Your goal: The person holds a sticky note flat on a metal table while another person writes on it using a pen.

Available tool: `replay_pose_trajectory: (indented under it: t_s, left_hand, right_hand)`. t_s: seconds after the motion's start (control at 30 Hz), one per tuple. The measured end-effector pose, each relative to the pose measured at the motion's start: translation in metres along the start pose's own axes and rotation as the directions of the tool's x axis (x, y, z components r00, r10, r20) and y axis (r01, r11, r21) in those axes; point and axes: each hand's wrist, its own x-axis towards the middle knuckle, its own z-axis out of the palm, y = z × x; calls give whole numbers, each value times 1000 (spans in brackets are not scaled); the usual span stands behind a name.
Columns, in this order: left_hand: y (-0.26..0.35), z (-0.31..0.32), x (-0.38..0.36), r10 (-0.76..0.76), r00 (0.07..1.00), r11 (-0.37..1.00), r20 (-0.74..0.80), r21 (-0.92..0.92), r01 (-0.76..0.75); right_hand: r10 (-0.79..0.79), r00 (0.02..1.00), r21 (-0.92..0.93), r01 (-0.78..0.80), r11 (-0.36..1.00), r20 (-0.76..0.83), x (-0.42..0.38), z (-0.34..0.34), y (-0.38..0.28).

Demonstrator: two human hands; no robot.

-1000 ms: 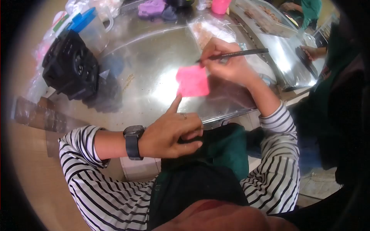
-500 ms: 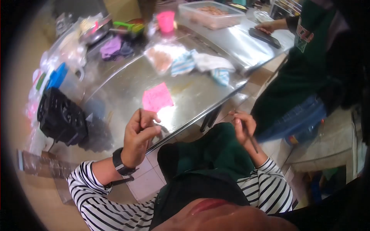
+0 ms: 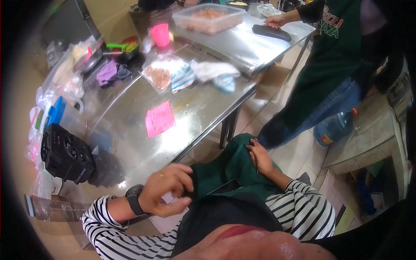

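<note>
Now the pink handwritten note (image 3: 160, 119) lies on the bench (image 3: 132, 143), left grip (image 3: 171, 189) loosely spread off the bench's near edge, right grip (image 3: 259, 156) seemingly pinching the dark pen (image 3: 257, 168) — any further writing wants a fingertip steadying that paper.

White top with thin black stripes; left sleeve (image 3: 104, 221) and right sleeve (image 3: 303, 208) end on the forearms, fabric bunched in folds. Dark wristwatch (image 3: 135, 201), roundish case, wide strap, sits on left wrist. Small ring (image 3: 161, 174) on left hand (image 3: 169, 189). Chest cloth (image 3: 225, 211) is black; lap cloth (image 3: 229, 167), apron-like, is dark green.
</note>
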Motion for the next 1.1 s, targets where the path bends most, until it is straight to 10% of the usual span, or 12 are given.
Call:
replay_pose_trajectory:
  t_s: [0.13,0.2,0.27,0.57,0.63,1.1]
  left_hand:
    - [8,6,4,-231,896,973,380,100,208]
    - [1,9,0,-225,893,974,390,121,193]
    - [-7,9,-4,-224,888,973,401,143,180]
    - [-29,7,-23,-280,865,947,417,270,177]
    - [-30,6,-24,-315,859,937,404,275,214]
    - [-33,4,-32,-400,783,909,476,317,271]
  right_hand:
    - [-1,999,10,2,1000,-37,3,3,5]
    - [0,998,28,2,1000,-66,9,1,4]
    - [347,937,233,-349,908,49,19,-6,-1]
    - [374,926,111,-378,919,61,50,16,1]
    - [146,987,-26,-148,989,-60,47,26,0]
    - [375,892,211,-429,878,253,81,52,76]
